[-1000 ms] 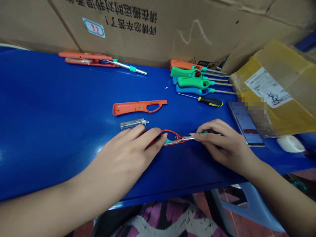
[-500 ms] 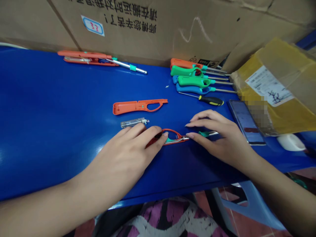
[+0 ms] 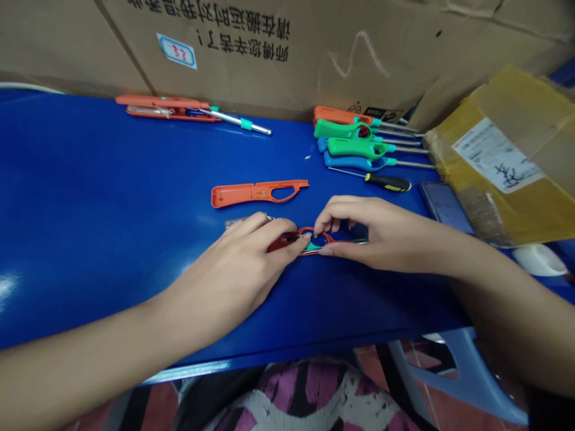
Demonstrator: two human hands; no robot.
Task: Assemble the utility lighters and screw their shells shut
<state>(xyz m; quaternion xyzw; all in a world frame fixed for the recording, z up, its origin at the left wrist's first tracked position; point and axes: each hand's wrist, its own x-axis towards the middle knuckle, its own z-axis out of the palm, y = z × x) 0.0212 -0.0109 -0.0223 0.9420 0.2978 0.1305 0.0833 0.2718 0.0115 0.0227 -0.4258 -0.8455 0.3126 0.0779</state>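
Observation:
An opened orange gas lighter [image 3: 278,243] lies near the table's front edge, showing a trigger loop, a green trigger and a metal rod. My left hand [image 3: 245,257] is closed around its handle end, thumb pressed beside the trigger. With bent fingers, my right hand [image 3: 363,230] pinches the lighter at the front of the loop, where the rod begins; the rod's far part is mostly hidden beneath it. Behind my left hand, a clear fuel tank [image 3: 233,222] is partly covered. The loose orange shell half [image 3: 242,195] rests further back, its inner side up.
Against a large cardboard box [image 3: 251,78] lie another opened orange lighter [image 3: 179,109] and several assembled lighters [image 3: 354,146]. A screwdriver [image 3: 389,182], a phone [image 3: 445,206] and a yellow-taped parcel [image 3: 507,167] occupy the right. Tiny metal pieces [image 3: 308,157] lie mid-table.
My right hand has moved left from the rod area to the trigger loop and closed on the lighter. My left hand keeps its hold. The view has shifted slightly.

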